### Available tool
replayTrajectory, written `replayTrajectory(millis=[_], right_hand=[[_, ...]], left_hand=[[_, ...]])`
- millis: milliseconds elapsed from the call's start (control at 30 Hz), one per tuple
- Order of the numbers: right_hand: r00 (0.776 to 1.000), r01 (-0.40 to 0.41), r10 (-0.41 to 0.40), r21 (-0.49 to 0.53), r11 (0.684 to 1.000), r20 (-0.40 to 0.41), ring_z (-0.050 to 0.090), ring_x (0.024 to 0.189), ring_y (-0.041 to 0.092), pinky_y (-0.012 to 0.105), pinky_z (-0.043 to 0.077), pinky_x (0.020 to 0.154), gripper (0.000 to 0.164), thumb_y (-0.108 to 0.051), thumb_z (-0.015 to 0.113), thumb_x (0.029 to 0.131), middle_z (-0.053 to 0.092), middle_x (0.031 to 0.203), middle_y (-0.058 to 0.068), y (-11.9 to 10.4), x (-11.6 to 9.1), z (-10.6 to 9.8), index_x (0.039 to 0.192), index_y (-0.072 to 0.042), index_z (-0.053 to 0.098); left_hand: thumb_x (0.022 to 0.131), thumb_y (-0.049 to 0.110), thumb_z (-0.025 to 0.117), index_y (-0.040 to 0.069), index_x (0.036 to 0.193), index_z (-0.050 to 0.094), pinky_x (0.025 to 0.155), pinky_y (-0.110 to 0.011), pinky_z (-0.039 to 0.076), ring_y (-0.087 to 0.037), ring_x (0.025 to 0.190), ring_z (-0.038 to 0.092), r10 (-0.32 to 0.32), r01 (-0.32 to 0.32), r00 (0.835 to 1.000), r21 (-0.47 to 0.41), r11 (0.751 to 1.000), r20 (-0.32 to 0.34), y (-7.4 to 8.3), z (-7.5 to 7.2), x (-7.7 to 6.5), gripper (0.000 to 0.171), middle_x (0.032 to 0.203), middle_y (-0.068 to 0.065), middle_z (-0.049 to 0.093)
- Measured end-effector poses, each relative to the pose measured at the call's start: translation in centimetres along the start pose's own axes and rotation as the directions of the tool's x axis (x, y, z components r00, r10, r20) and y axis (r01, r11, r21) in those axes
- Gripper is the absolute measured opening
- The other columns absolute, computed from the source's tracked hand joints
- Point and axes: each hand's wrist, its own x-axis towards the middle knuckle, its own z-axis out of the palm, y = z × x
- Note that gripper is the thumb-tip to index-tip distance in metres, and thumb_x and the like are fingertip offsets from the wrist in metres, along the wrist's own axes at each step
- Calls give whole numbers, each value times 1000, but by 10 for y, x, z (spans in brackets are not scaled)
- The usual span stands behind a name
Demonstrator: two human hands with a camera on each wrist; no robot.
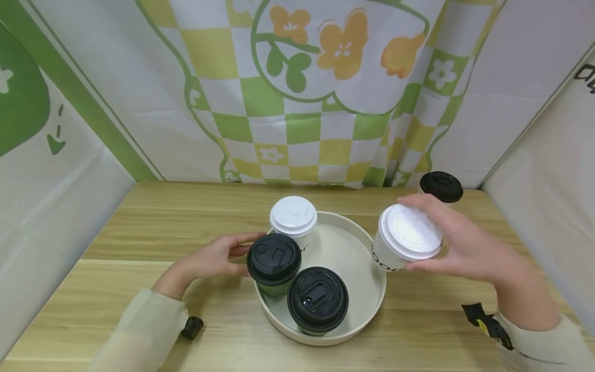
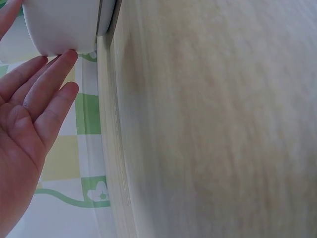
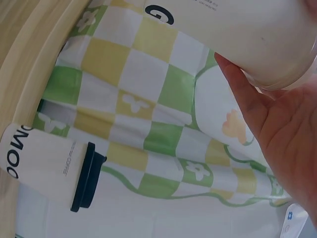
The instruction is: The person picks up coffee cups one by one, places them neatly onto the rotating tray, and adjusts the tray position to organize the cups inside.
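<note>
My right hand [image 1: 469, 248] grips a white paper coffee cup [image 3: 237, 34] with a white lid [image 1: 413, 231]. That cup is slightly tilted, held above the right rim of a round cream tray [image 1: 367, 312]. Three lidded cups stand in the tray: a white-lidded cup [image 1: 294, 217] at the back left, a black-lidded cup [image 1: 275, 261] at the left, and another black-lidded cup [image 1: 318, 302] at the front. My left hand [image 1: 214, 258] is at the tray's left side, close by the left black-lidded cup. In the left wrist view its extended fingertips touch a pale curved wall [image 2: 62, 25].
A white cup with a black lid [image 3: 54, 168] stands on the wooden table [image 1: 209, 320] at the back right, behind my right hand. A checkered, flowered curtain [image 1: 302, 124] hangs along the back edge, and pale fabric walls rise at both sides.
</note>
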Motion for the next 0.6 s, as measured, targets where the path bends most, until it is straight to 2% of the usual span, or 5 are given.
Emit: replayTrajectory(millis=[367, 600], right_hand=[[997, -28, 27, 23, 999, 75, 50, 122, 8, 7, 38, 105, 98, -35, 92, 67, 52, 138, -1, -11, 5, 20, 147, -14, 39], [994, -49, 46, 29, 998, 98, 52, 124, 14, 23, 47, 106, 99, -35, 93, 66, 51, 140, -2, -13, 9, 28, 148, -19, 39]], left_hand=[[83, 10, 77, 1, 155, 31, 114, -49, 39, -44, 140, 42, 16, -16, 1000, 12, 1000, 10, -4, 0, 1, 85, 160, -20, 33], [83, 11, 76, 3, 155, 32, 114, -49, 40, -45, 139, 44, 36, -36, 999, 31, 999, 7, -4, -1, 2, 84, 159, -19, 34]])
